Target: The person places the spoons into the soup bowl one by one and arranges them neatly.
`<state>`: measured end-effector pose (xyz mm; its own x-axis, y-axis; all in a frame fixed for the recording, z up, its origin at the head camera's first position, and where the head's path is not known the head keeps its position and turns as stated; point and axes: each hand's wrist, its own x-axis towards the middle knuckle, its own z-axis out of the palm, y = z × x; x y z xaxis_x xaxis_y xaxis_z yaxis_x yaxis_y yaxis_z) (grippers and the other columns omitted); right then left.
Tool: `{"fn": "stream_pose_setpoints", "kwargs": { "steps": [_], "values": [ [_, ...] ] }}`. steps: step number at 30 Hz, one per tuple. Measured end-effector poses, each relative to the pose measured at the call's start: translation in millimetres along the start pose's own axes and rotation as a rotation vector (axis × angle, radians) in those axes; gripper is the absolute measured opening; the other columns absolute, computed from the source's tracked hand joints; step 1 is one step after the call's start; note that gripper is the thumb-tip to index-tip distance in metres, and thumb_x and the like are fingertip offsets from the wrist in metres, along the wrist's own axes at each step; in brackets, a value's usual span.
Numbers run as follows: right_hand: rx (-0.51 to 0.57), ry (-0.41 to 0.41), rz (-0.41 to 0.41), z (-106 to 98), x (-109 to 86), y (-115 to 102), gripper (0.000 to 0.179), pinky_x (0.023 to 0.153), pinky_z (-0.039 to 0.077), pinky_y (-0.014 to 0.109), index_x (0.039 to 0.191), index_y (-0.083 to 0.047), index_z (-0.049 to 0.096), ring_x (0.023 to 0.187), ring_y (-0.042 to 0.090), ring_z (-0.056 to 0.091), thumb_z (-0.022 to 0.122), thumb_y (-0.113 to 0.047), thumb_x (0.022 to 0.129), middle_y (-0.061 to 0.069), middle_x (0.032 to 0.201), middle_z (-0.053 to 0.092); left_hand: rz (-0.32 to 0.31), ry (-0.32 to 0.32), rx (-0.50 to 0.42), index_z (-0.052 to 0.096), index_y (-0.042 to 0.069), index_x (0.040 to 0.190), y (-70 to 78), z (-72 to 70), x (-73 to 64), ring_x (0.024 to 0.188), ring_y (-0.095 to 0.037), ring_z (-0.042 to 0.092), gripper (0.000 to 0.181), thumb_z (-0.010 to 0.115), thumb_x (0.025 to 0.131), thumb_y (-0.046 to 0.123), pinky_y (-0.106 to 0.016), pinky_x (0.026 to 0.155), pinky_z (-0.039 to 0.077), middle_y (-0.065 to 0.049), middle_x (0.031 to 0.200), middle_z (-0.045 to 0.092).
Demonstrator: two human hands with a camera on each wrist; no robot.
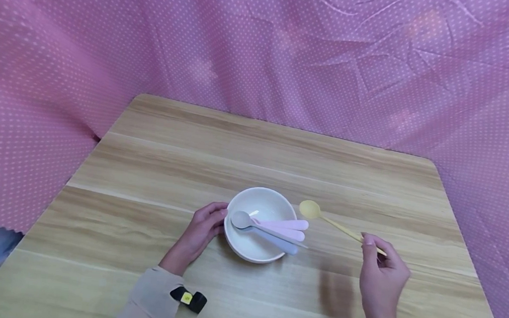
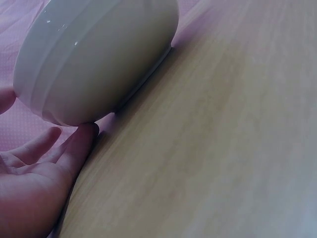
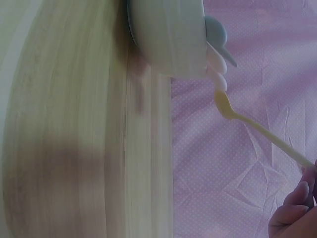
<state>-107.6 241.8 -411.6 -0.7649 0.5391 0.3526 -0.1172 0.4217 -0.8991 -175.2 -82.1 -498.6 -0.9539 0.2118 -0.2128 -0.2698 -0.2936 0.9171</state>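
A white bowl (image 1: 257, 250) stands on the table with several spoons in it. Two pink handles (image 1: 291, 224), a blue handle (image 1: 281, 243) and a grey spoon (image 1: 241, 219) lean out over its right side. My left hand (image 1: 200, 232) rests its fingers against the bowl's left outer wall; in the left wrist view its fingertips (image 2: 86, 131) touch low on the curved side. To the right, my right hand (image 1: 383, 271) pinches a yellow spoon (image 1: 310, 210) near the end of its handle. The spoon's head is raised beside the bowl, apart from it.
The wooden table (image 1: 181, 167) has a light grain and rounded corners. A pink dotted cloth (image 1: 264, 48) hangs behind it and along both sides. A black wrist strap (image 1: 196, 301) sits at the left sleeve (image 1: 151, 296).
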Motion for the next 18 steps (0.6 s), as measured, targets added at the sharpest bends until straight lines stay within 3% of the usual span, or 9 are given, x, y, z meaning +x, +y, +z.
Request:
{"fn": "stream_pose_setpoints", "kwargs": {
  "steps": [12, 18],
  "values": [
    [0.067, -0.055, -0.009, 16, -7.7, 0, 0.013, 0.047, 0.039, 0.012, 0.089, 0.004, 0.071, 0.057, -0.001, 0.052, 0.061, -0.003, 0.089, -0.013, 0.081, 0.069, -0.005, 0.001, 0.01, 0.047, -0.004, 0.13, 0.9, 0.3, 0.0, 0.099, -0.018, 0.058, 0.044, 0.053, 0.095, 0.022, -0.026, 0.083, 0.052, -0.022, 0.127, 0.05],
    [0.081, -0.09, 0.026, 24, -14.2, -3, 0.014, 0.046, 0.037, 0.013, 0.089, 0.006, 0.07, 0.055, -0.003, 0.051, 0.06, -0.003, 0.089, -0.018, 0.079, 0.068, -0.012, 0.005, 0.013, 0.047, -0.004, 0.13, 0.5, 0.0, 0.8, 0.1, -0.018, 0.058, 0.045, 0.053, 0.095, 0.023, -0.026, 0.083, 0.051, -0.022, 0.128, 0.05]
  ]
}}
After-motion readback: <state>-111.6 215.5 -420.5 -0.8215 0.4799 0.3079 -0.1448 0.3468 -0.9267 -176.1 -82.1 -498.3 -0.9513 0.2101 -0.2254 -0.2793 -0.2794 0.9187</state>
